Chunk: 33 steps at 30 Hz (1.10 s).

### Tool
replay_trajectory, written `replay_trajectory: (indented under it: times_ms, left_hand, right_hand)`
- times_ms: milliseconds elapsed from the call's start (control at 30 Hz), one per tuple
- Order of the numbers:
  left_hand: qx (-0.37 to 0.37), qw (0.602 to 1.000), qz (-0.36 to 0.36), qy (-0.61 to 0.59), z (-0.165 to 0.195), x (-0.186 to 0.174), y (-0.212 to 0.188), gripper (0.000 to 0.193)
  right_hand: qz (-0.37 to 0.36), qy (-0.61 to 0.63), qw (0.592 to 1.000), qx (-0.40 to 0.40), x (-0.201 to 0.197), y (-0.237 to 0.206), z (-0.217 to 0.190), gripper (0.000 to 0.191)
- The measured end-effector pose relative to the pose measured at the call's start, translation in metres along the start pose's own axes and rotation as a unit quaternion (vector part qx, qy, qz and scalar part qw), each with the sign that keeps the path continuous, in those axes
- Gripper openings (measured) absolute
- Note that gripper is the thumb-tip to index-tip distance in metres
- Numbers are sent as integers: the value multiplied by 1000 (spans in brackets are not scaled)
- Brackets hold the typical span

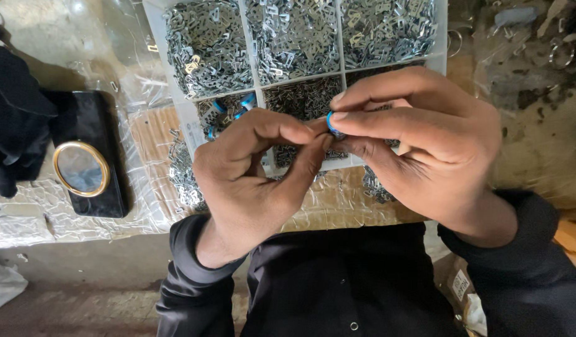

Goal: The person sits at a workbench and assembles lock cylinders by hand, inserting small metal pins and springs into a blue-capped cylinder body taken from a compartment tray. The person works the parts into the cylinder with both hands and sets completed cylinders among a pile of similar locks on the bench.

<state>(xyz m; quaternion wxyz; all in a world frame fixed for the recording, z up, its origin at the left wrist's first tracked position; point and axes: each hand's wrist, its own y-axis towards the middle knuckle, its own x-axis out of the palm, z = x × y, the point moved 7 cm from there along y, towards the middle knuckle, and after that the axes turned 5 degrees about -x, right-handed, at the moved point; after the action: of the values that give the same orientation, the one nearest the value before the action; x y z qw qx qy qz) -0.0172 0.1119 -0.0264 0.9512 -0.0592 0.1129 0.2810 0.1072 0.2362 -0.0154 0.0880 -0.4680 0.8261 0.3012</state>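
My left hand (256, 168) and my right hand (425, 143) meet fingertip to fingertip over the front of a white compartment tray (175, 93). Between the thumbs and forefingers I pinch a small blue ring (331, 123) with a bit of metal on it. Both hands grip this one piece. The tray's compartments are full of small silvery metal parts (294, 37). A front-left compartment holds a few more blue rings (228, 111). My hands hide most of the tray's front row.
A black phone (94, 156) with a gold-rimmed round mirror (81, 168) on it lies left of the tray on crinkled clear plastic. Dark cloth (13, 118) sits at the far left. Loose metal parts (182, 175) lie on brown cardboard beside the tray.
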Motion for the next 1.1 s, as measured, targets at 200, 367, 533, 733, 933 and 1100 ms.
replay_trajectory:
  times_ms: [200, 367, 533, 733, 933, 1100]
  left_hand:
    - [62, 996, -3, 60, 11, -3, 14, 25]
    - [194, 922, 3, 336, 25, 13, 11, 17]
    - [142, 950, 21, 278, 24, 10, 12, 17]
    - [164, 938, 26, 304, 28, 9, 11, 20]
    - [90, 996, 14, 20, 13, 1, 4, 19]
    - [63, 996, 15, -53, -3, 4, -3, 19]
  right_hand:
    - [16, 34, 999, 9, 1, 11, 3, 24]
    - [21, 23, 998, 57, -5, 6, 5, 27]
    - [20, 52, 997, 58, -3, -2, 10, 30]
    - [11, 31, 998, 55, -5, -2, 13, 29]
    - [2, 55, 998, 27, -1, -4, 11, 32]
    - [19, 105, 994, 27, 1, -2, 12, 28]
